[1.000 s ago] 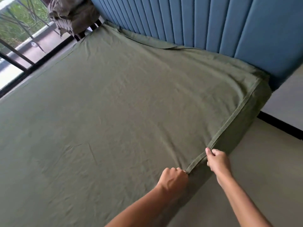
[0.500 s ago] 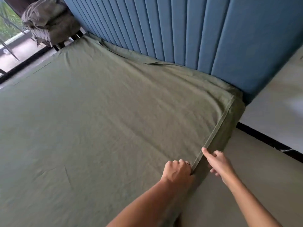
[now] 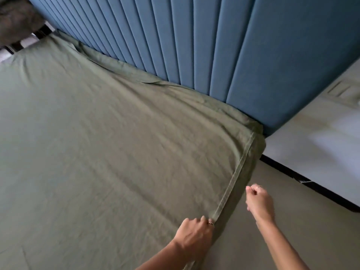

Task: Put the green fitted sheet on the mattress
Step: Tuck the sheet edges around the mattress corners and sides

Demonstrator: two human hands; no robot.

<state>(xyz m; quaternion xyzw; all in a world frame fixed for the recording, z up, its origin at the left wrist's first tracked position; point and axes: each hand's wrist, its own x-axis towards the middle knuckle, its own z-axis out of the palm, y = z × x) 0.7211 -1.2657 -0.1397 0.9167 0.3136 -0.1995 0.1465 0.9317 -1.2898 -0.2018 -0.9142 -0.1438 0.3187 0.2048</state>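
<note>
Nearest the camera, both forearms enter from the bottom edge, cut off above the wrist. The left hand [image 3: 194, 233] lies knuckles-up at the bed's side edge, fingers curled down over the seam [image 3: 236, 176] of the green fitted sheet [image 3: 101, 152]; the fingertips are hidden beneath the hand, so whether they pinch the cloth or only press it cannot be told. A ring shows on one finger. The right hand [image 3: 259, 201] hangs just off the side of the bed, close beside the sheet's hanging side panel, its fingers loosely curled toward the thumb; whether it touches or holds any fabric is hard to make out, since the frame is slightly blurred there.

The sheet covers the whole visible top of the mattress, so the mattress itself is hidden under it. The seam runs from the left hand up along the edge to the near head corner [image 3: 257, 137], where the cloth wraps down over the side. To the right of that edge lies open grey floor [image 3: 292, 191], bounded by a dark skirting strip and a pale wall.

Farther off, loose folds of sheet bunch against the ribbed blue headboard [image 3: 214, 45]. At the top left corner, a dark, blurred bundle of cloth [image 3: 17, 20] is cut off by the frame.
</note>
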